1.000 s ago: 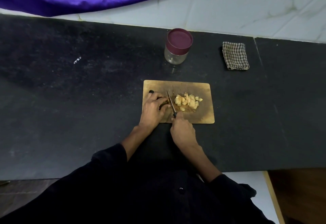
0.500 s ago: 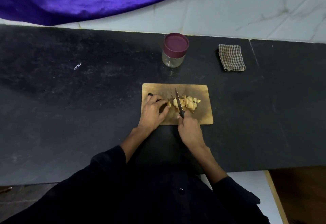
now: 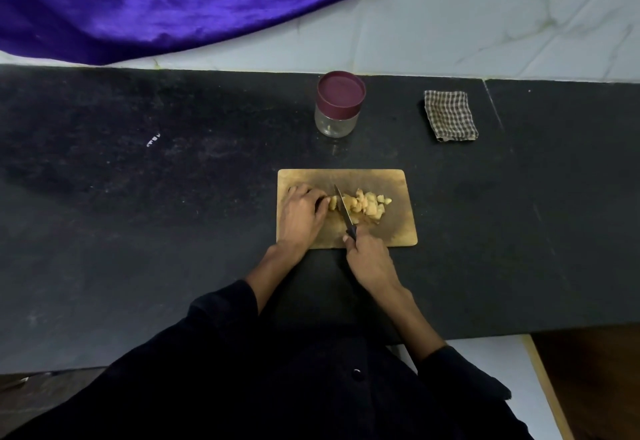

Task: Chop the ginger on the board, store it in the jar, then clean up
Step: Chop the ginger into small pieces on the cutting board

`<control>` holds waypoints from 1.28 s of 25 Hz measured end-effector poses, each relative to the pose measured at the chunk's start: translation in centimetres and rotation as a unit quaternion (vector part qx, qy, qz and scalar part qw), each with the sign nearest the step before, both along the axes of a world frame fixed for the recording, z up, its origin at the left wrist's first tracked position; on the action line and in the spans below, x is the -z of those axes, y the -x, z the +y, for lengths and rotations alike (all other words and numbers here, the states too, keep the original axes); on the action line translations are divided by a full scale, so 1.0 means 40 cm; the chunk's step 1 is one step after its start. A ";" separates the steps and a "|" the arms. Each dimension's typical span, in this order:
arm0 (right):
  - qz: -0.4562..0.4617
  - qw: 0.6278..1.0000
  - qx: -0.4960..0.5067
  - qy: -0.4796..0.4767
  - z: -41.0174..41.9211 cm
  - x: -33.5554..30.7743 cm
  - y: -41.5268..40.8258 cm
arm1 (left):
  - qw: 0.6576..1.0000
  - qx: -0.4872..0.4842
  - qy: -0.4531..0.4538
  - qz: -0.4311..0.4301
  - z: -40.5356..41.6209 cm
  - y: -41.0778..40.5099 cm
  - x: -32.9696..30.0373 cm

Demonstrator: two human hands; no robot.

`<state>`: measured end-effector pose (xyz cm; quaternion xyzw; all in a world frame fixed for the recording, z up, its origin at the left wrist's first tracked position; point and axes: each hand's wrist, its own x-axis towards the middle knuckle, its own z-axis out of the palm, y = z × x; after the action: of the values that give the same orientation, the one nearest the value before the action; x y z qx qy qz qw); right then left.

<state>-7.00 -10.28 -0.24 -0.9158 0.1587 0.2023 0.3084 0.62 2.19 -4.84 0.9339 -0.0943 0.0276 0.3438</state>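
A: Item, markings?
B: No writing readable on any article.

A: Item, hands?
B: Right hand (image 3: 370, 259), fingers curled round the dark handle of the knife (image 3: 343, 207), blade down in the ginger (image 3: 363, 204). Left hand (image 3: 303, 212), fingers bent, fingertips pressing the uncut end.

A: Item, ginger?
B: Pale yellow chunks, heaped mid-board on the wooden board (image 3: 398, 228).

A: Item, remainder?
B: Jar (image 3: 340, 104), maroon lid on, far of the board; checked cloth (image 3: 450, 115), folded, far right; black counter (image 3: 138, 214).
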 end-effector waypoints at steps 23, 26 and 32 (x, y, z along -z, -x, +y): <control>0.030 0.999 -0.024 -0.002 -0.014 0.006 -0.021 | 0.994 0.030 -0.027 0.104 0.008 0.009 -0.055; 0.030 0.999 -0.026 -0.001 -0.013 0.005 -0.019 | 0.994 0.017 -0.027 0.103 0.004 0.012 -0.054; 0.005 0.999 -0.040 0.017 -0.010 0.001 -0.013 | 0.995 -0.004 -0.041 0.089 -0.003 0.016 -0.054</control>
<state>-6.49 -10.68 -0.28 -0.9256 0.1270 0.2166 0.2832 0.00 2.08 -2.67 0.9462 -0.0602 -0.0581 0.3125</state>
